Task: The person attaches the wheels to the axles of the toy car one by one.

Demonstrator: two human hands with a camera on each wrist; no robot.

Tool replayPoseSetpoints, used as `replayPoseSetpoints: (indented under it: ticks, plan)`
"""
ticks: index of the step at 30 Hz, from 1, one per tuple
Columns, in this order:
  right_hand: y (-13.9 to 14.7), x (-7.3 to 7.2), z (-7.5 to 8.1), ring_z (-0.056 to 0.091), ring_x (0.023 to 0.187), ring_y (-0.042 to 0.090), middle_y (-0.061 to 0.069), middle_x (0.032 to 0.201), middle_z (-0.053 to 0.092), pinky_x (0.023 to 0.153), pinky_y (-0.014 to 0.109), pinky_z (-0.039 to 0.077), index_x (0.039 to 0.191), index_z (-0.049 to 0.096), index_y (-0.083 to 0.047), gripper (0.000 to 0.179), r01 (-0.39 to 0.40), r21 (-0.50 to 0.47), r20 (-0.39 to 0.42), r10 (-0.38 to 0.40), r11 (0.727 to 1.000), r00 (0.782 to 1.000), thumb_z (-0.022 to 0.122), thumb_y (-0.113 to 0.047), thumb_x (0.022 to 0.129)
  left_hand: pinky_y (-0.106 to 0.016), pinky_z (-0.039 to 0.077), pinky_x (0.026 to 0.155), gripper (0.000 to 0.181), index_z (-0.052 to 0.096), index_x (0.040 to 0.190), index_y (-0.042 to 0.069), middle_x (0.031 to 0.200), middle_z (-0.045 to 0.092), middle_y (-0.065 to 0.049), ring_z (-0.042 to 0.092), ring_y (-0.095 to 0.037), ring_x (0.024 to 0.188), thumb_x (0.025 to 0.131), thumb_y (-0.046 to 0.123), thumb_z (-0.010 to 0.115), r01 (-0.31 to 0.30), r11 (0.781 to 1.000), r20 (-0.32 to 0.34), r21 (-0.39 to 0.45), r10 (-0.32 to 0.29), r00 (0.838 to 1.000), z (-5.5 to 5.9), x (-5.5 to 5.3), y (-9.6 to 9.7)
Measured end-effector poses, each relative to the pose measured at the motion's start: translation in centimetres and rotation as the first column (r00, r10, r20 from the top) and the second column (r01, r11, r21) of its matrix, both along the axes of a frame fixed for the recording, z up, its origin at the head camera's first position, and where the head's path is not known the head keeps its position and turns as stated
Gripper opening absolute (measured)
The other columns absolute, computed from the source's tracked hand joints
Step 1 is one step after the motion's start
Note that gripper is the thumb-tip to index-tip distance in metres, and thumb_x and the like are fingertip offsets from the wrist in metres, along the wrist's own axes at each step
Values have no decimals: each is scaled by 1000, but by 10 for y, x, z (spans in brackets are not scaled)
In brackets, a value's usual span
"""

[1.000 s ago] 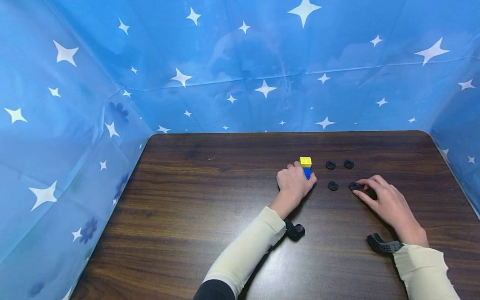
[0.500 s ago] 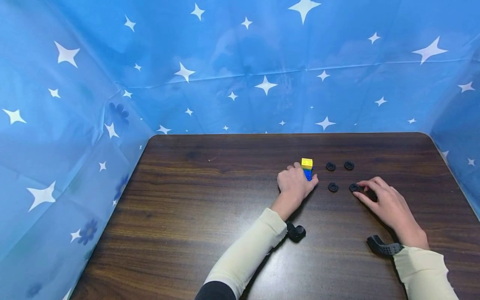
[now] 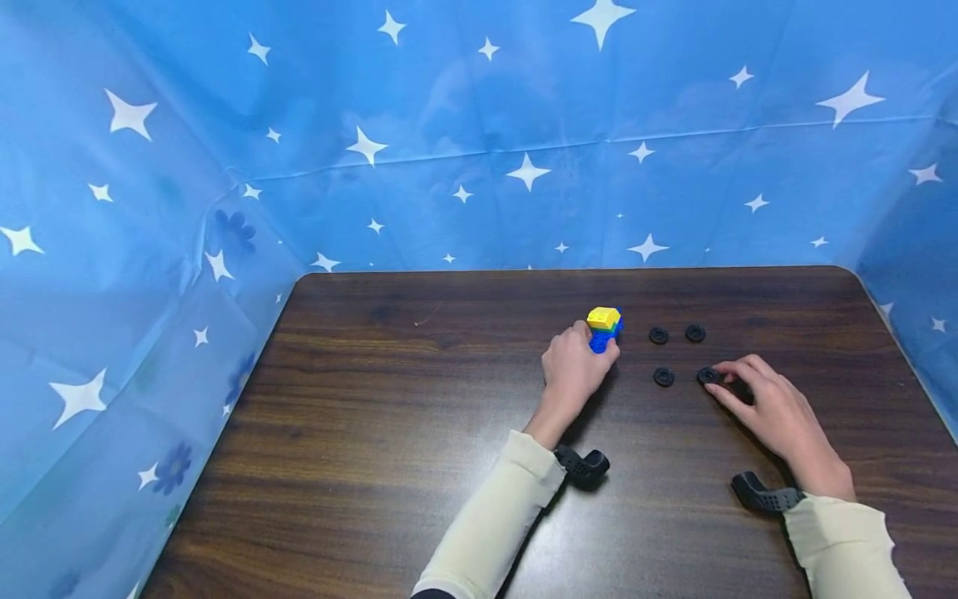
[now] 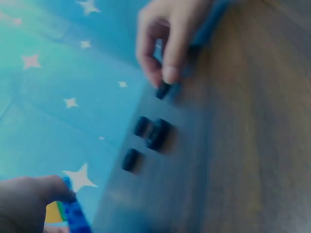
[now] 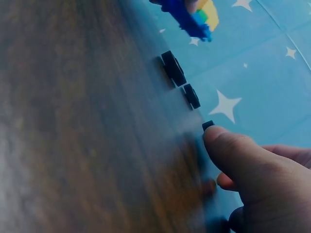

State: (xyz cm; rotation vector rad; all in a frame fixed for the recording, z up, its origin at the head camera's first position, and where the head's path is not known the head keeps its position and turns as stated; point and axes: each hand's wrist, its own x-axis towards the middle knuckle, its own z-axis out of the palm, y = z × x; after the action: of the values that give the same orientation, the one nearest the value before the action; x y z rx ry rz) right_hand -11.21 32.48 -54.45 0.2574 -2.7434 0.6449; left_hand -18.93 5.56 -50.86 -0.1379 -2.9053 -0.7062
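Note:
My left hand (image 3: 575, 366) grips a small toy-brick assembly (image 3: 604, 319) with a yellow brick on top, a thin green layer and a studded blue base. In the right wrist view the blue base (image 5: 183, 18) is tilted and well above the tabletop. Thumb and forefinger of my right hand (image 3: 782, 412) pinch the rim of a black toy wheel (image 3: 707, 376). Beside it lie three similar wheels: a near-left one (image 3: 663, 377), a far-left one (image 3: 659, 335) and a far-right one (image 3: 695, 334). The left wrist view is blurred.
Everything is on a dark wood-grain table (image 3: 374, 399) with rounded far corners. Blue star-printed cloth (image 3: 419, 100) hangs behind it and along both sides. Each wrist carries a black curved mount, the left mount (image 3: 585, 467) and the right mount (image 3: 763, 491).
My left hand has raised and turned the brick assembly, shifting slightly left, so more of its yellow and blue side shows. The right hand and the wheels stay where they were.

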Motion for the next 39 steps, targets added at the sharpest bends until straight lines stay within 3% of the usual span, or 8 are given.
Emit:
replayPoseSetpoints:
  ticks: [2, 5, 9, 18, 25, 33, 39]
  plan:
    - [0, -1, 0, 60, 83, 25, 10, 104, 64, 69, 46, 45, 118, 71, -7, 26, -3, -9, -7, 3, 1000, 1000, 76, -22, 96, -25, 49, 61, 33, 68, 94, 11, 84, 72, 0, 65, -14, 73, 94, 44, 73, 24, 992, 12, 124, -26, 1000, 4, 1, -2]
    - [0, 0, 0, 60, 84, 23, 8, 103, 64, 70, 46, 46, 118, 71, -8, 26, -5, -22, -16, 5, 1000, 1000, 76, -22, 96, -20, 44, 61, 30, 70, 92, 6, 84, 73, -3, 59, -10, 70, 92, 36, 77, 59, 956, 40, 289, -73, 997, 9, 1, -5]
    - [-4, -1, 0, 59, 87, 22, 6, 104, 64, 72, 47, 46, 118, 71, -8, 25, -5, -44, -15, 4, 999, 1000, 75, -23, 98, -17, 47, 63, 28, 72, 93, 3, 87, 76, -7, 61, -8, 71, 90, 30, 80, 71, 913, 78, 401, -112, 991, 11, 4, -6]
    - [-15, -6, 0, 55, 86, 15, 4, 103, 64, 72, 40, 44, 116, 71, -9, 24, -15, -80, -47, 12, 997, 999, 75, -23, 98, -19, 52, 63, 33, 74, 98, 0, 93, 79, -10, 69, -10, 75, 87, 30, 84, 39, 874, 175, 485, -141, 974, 13, 9, -10]
    - [-17, -6, 4, 47, 80, 11, 4, 102, 64, 67, 31, 38, 117, 73, -10, 24, -4, -99, -51, -1, 995, 999, 77, -21, 96, -22, 56, 70, 35, 73, 103, 0, 96, 80, -10, 73, -14, 81, 87, 30, 84, 6, 866, 203, 500, -124, 971, 13, 12, -11]
    - [-18, -5, 4, 49, 80, 13, 7, 105, 65, 67, 31, 40, 120, 72, -8, 27, 10, -110, -48, -16, 994, 999, 76, -20, 97, -24, 59, 73, 35, 74, 106, 1, 95, 79, -10, 74, -15, 82, 86, 27, 85, 0, 851, 201, 525, -124, 972, 16, 14, -15]
    - [-21, -7, 5, 45, 78, 9, 7, 105, 64, 66, 23, 35, 120, 72, -8, 26, 39, -155, -52, -48, 987, 998, 75, -20, 97, -25, 59, 74, 37, 74, 107, 0, 97, 79, -11, 73, -15, 82, 87, 29, 85, -16, 851, 241, 526, -131, 962, 15, 15, -18]
